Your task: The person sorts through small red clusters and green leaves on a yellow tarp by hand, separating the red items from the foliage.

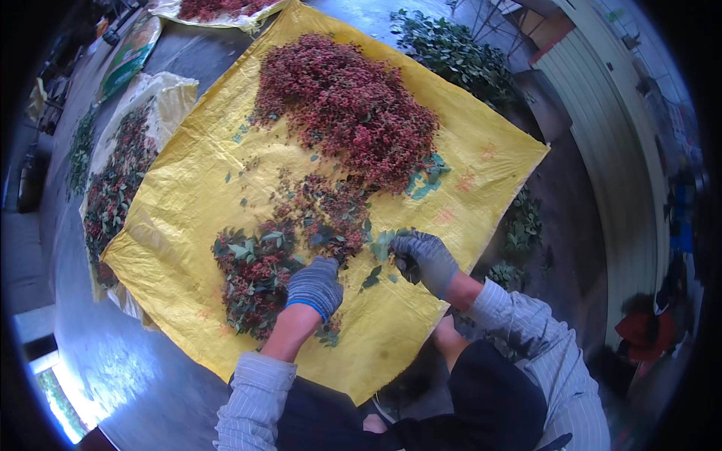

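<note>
"Around us we see a smooth grey floor [120, 368], with a pale ribbed panel [602, 128] on the right. What covers the middle?"

"We have a yellow sheet [489, 173] spread at an angle, its near corner close to the person's dark-clothed knees. On its far half sits a big heap of red berries [338, 105]."

"And closer to us?"

"We find looser berry bits [323, 203] trailing down from that heap, then a pile of leafy berry sprigs [256, 274] on the near left part of the sheet."

"Where do we place the hands?"

"We see the left hand [316, 287], in a grey knitted glove with a blue cuff, at the right edge of the leafy pile. Its fingertips point away and are hidden, so we cannot tell whether they grip anything."

"How about the other?"

"We see the right hand [429, 261], gloved in grey too, its fingers curled inward. Green leaves [382, 245] lie right at its fingertips; we cannot tell whether they are pinched."

"Beyond the sheet?"

"We notice a heap of green foliage [459, 56] past the far right edge, and a whitish sack [174, 101] bearing more leafy berries [120, 180] along the left."
</note>
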The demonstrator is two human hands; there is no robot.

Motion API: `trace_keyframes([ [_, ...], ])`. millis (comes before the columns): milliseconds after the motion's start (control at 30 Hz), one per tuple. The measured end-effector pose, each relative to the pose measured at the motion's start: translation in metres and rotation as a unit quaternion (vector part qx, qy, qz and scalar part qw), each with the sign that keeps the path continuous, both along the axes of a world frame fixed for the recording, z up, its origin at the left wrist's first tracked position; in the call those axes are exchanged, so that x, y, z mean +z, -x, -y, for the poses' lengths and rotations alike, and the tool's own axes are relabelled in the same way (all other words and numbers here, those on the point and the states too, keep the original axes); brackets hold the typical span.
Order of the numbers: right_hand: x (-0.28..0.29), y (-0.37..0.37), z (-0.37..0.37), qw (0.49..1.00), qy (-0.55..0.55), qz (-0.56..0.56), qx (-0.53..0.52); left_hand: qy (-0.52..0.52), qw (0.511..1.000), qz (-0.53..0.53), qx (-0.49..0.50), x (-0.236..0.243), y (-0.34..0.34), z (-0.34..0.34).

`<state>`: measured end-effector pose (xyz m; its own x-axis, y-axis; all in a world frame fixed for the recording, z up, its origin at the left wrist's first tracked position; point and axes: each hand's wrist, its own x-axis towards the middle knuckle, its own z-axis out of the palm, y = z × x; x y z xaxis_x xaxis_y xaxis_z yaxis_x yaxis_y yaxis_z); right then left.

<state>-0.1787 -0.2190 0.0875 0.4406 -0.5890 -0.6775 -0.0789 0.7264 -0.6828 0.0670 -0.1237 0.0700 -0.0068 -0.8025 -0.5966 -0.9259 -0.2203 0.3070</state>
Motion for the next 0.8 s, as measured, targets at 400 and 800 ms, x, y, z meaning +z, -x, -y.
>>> trace_keyframes([
  [400, -0.026, 0.016, -0.007, 0.970, -0.212, 0.114, -0.044, -0.119, 0.785, -0.498, 0.350, 0.023, 0.049, 0.034],
  [800, -0.009, 0.009, -0.015, 0.991, -0.132, 0.014, 0.000, 0.039, 0.869, -0.408, 0.278, -0.001, 0.063, 0.022],
])
